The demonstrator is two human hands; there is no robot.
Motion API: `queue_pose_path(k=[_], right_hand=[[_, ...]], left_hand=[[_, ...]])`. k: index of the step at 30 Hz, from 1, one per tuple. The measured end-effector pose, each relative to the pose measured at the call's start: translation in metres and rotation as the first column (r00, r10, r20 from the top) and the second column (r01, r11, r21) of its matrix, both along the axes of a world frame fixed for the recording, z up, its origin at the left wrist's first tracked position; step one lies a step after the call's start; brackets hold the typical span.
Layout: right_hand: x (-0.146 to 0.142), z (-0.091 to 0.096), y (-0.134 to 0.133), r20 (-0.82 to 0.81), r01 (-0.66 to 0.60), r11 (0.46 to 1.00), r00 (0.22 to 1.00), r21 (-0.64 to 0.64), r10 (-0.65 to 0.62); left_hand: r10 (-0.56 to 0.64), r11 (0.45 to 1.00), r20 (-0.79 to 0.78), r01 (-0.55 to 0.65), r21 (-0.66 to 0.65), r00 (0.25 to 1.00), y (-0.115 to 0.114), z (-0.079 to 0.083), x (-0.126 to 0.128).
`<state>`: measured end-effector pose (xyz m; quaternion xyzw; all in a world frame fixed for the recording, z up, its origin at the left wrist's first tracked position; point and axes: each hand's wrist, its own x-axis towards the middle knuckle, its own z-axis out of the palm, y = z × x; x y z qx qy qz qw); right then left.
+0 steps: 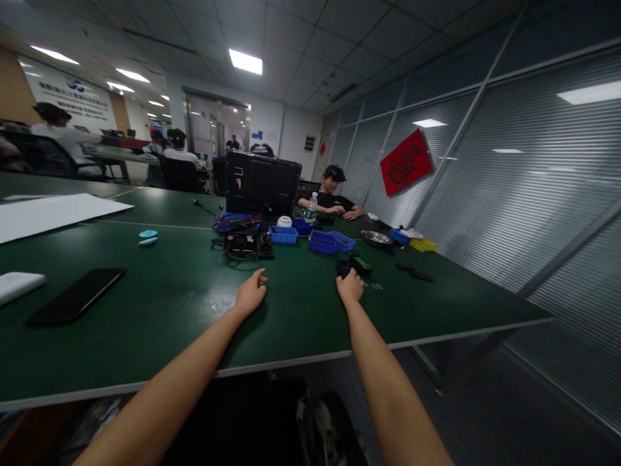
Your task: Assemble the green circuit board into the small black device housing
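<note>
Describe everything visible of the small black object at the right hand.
The small black object looks boxy, perhaps plastic, with a bluish face. It is on or just above the green tabletop, beside a black box showing green. The right hand's grip touches and partly covers its near side; finer detail is unclear.

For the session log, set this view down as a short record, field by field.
Surface: dark green table with a pale edge
Left hand: bare, fingers slightly bent, nothing visible in it
Right hand: touching a small black boxy object; grip unclear
Beside that object: black box with a green top
Mid-table: black monitor seen from behind, white ball, blue plastic tray
Table's left: flat black rectangular slab
Far side: person in black top and dark cap, clear plastic bottle nearby
</note>
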<state>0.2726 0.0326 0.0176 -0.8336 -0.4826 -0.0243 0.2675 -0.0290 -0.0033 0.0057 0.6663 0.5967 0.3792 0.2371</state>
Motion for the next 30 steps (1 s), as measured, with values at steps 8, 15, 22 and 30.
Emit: queue_pose_path(k=[8, 15, 22, 30], right_hand=[[-0.054, 0.004, -0.013, 0.069, -0.178, 0.983, 0.981, -0.047, 0.181], [-0.065, 0.007, -0.017, 0.084, -0.229, 0.973, 0.969, -0.032, 0.231], [-0.062, 0.005, -0.012, 0.078, -0.206, 0.977, 0.975, -0.048, 0.209], [-0.059, 0.001, -0.010, 0.034, -0.198, 0.980, 0.980, 0.005, 0.198]], left_hand=[[0.005, 1.000, -0.005, -0.005, -0.003, 1.000, 0.002, -0.002, 0.000], [-0.007, 1.000, -0.017, 0.007, 0.017, 1.000, 0.001, -0.001, 0.000], [0.004, 1.000, -0.036, -0.004, 0.022, 0.999, 0.000, 0.000, 0.001], [-0.002, 0.999, -0.044, 0.003, 0.032, 0.999, 0.000, -0.001, -0.001]])
